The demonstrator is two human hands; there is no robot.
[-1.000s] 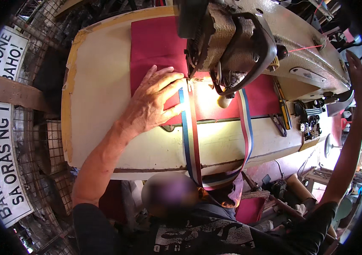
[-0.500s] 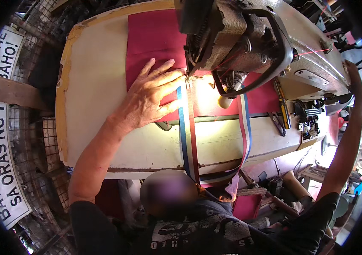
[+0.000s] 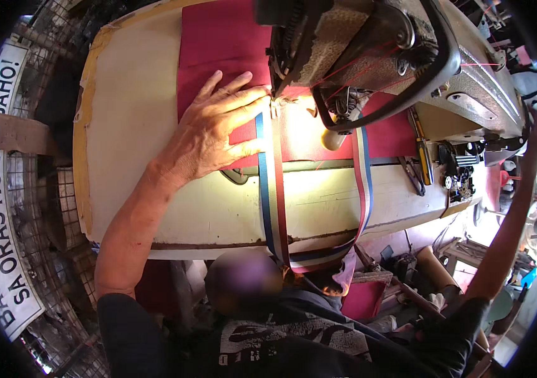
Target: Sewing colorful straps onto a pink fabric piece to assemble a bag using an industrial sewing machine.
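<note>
Cream wooden worktable (image 3: pixel 136 126), worn at its edges, under a grey metal sewing machine (image 3: pixel 375 50). Left hand (image 3: pixel 215 129) spread flat, fingers wide, on dark red cloth (image 3: pixel 218 38) just left of the machine's needle, touching a blue, white and red striped ribbon (image 3: pixel 268 183). Right hand (image 3: pixel 536 123) raised beyond the machine's far end; grip impossible to tell.
</note>
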